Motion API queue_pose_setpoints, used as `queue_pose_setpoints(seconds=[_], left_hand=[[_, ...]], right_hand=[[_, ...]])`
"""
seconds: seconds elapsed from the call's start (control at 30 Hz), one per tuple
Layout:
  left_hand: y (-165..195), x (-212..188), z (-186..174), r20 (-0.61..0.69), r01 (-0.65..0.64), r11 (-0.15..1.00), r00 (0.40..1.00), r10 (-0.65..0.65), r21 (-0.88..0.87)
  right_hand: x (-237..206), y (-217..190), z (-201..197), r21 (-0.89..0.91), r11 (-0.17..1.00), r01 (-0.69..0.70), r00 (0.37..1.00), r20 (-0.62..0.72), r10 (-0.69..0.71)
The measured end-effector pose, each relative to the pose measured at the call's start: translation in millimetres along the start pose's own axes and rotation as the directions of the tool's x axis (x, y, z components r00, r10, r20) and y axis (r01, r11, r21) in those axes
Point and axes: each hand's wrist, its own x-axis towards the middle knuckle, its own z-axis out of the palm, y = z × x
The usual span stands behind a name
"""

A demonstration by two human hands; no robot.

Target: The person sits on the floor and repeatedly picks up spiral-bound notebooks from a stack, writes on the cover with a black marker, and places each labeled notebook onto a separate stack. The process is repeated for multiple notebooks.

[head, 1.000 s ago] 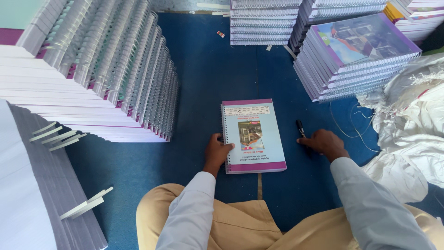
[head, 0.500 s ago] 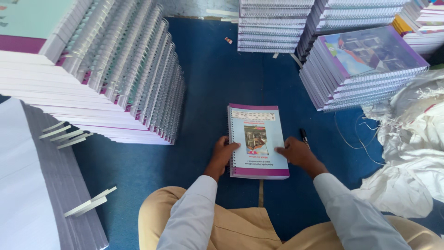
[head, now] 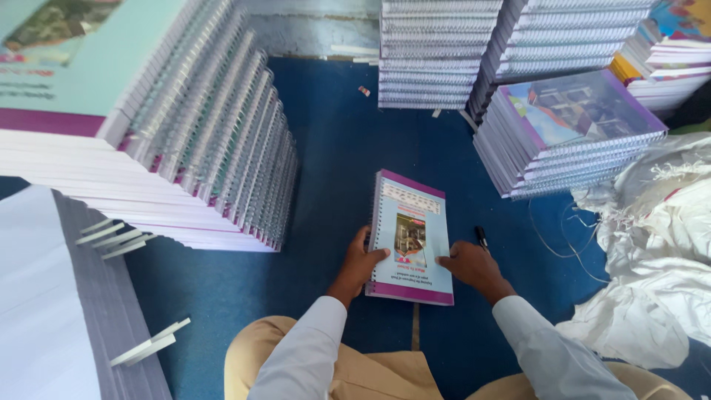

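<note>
A spiral-bound booklet (head: 409, 230) with a light blue cover and purple bands is tilted up off the blue floor (head: 333, 170). My left hand (head: 359, 263) grips its left, spiral edge. My right hand (head: 468, 265) holds its lower right corner with the fingers on the cover. A black pen (head: 481, 236) lies on the floor just beyond my right hand.
A long row of bound booklets (head: 215, 141) leans at the left. Flat booklet stacks (head: 570, 133) stand at the right, with more stacks (head: 433, 52) at the back. White sacks (head: 652, 267) lie at the right. A tall paper pile (head: 52, 304) fills the lower left.
My right hand left the floor by the pen and came onto the booklet. Both hands now hold the booklet, and its left edge has lifted off the floor.
</note>
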Motion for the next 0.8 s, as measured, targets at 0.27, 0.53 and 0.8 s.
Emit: queue_pose_setpoints(seconds=[0.27, 0.53, 0.8], left_hand=[[63.4, -5.4, 7.4, 0.142, -0.276, 0.911, 0.960, 0.243, 0.308], [161.5, -42.5, 24.9, 0.214, -0.257, 0.614, 0.966, 0.144, 0.746], [220.5, -79.8, 42.2, 0.400, -0.392, 0.411, 0.914, 0.070, 0.823]], right_hand=[[-52.3, -57.0, -83.5, 0.111, 0.908, 0.404, 0.844, -0.427, -0.324], [-65.1, -105.0, -145.9, -0.391, 0.568, 0.724, 0.479, -0.308, -0.822], [-74.9, -116.5, -180.0, -0.401, 0.714, 0.574, 0.739, -0.121, -0.663]])
